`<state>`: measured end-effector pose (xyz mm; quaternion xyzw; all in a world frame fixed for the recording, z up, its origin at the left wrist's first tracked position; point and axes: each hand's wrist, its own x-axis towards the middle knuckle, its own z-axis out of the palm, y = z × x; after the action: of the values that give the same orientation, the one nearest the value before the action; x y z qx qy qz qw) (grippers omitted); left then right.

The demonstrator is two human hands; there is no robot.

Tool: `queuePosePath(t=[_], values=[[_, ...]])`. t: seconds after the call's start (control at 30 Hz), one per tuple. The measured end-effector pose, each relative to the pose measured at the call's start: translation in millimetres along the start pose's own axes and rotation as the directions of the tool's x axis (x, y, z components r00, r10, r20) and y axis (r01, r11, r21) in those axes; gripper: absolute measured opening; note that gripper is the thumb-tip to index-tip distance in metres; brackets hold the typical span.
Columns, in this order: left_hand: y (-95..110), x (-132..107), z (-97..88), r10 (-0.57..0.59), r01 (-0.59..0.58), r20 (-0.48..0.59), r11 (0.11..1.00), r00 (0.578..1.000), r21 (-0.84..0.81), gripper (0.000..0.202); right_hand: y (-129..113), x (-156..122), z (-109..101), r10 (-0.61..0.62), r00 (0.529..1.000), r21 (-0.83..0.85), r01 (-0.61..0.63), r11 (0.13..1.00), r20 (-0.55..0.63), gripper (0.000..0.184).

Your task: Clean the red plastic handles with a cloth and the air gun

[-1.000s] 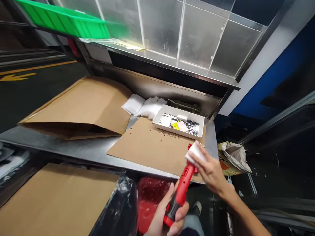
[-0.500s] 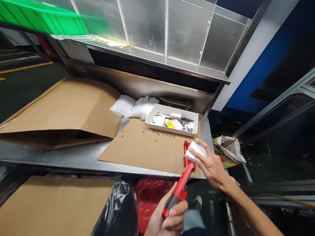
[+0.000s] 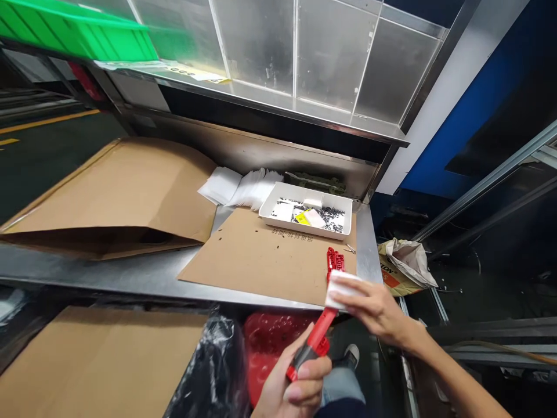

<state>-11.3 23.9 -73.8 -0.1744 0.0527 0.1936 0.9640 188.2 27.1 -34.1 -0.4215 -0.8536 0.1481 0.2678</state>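
My left hand (image 3: 296, 386) is closed round the black-and-red handle of a long red tool (image 3: 322, 325) that slants up toward the bench edge. The tool's red head (image 3: 335, 259) pokes out beyond my right hand. With its fingers wrapped round the tool's shaft, my right hand (image 3: 376, 310) presses a white pad or cloth (image 3: 340, 288) against it. Both hands hover just off the near right corner of the flat cardboard sheet (image 3: 261, 261).
A white tray (image 3: 278, 197) of small dark screws and paper slips sits at the back of the steel bench (image 3: 130, 273). White bags (image 3: 237, 187) lie left of it. A large brown bag (image 3: 113, 197) covers the left. Below stand a red bin (image 3: 270, 342) and black bag (image 3: 209, 371).
My right hand has slid the white pad down the tool's shaft toward me, uncovering the red head. The left hand keeps its grip on the handle.
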Motion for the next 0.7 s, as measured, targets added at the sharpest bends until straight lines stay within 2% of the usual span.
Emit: queuePosePath(t=[0.07,0.17,0.23,0.33,0.43,0.5,0.57,0.63,0.7], values=[[-0.6,0.3,0.0,-0.034,0.034,0.001,0.999,0.999,-0.034,0.015,-2.9,-5.2,-0.5,0.009,1.000,-0.032,-0.010,0.999,-0.011,0.036],[-0.4,1.3,-0.6,-0.068,0.068,-0.006,0.996,0.998,-0.050,0.018,-5.5,-9.9,-2.8,-0.084,0.992,-0.044,0.088,0.995,0.089,0.040],[0.6,1.9,-1.9,-0.077,0.076,-0.006,0.997,0.997,-0.034,0.016,-4.8,-11.7,-6.0,-0.061,0.992,-0.092,0.071,0.993,0.115,0.041],[2.1,2.3,-4.6,-0.092,0.092,-0.007,0.995,0.996,0.040,0.019,-5.1,-13.6,-7.3,-0.061,0.997,-0.139,0.067,0.988,0.046,0.041],[2.8,2.5,-6.8,-0.063,0.064,-0.022,0.994,0.998,0.092,0.023,-9.2,-13.9,-2.7,-0.108,0.992,-0.122,0.116,0.986,0.070,0.042],[3.1,2.7,-7.7,-0.047,0.050,-0.029,0.993,0.998,0.109,0.023,-11.5,-13.1,0.2,-0.052,0.995,-0.161,0.064,0.985,0.080,0.041],[3.5,3.1,-8.1,-0.043,0.047,-0.035,0.990,0.998,0.133,0.024,-13.0,-11.9,2.6,-0.008,0.999,-0.195,0.014,0.981,0.033,0.040],[3.7,3.4,-7.9,-0.026,0.031,-0.040,0.990,0.999,0.138,0.026,-14.2,-10.1,5.3,-0.035,0.999,-0.189,0.033,0.981,-0.006,0.041],[3.7,3.8,-7.1,0.003,0.002,-0.041,0.991,0.999,0.133,0.024,-15.2,-7.6,8.2,-0.062,0.998,-0.193,0.063,0.979,0.009,0.041]])
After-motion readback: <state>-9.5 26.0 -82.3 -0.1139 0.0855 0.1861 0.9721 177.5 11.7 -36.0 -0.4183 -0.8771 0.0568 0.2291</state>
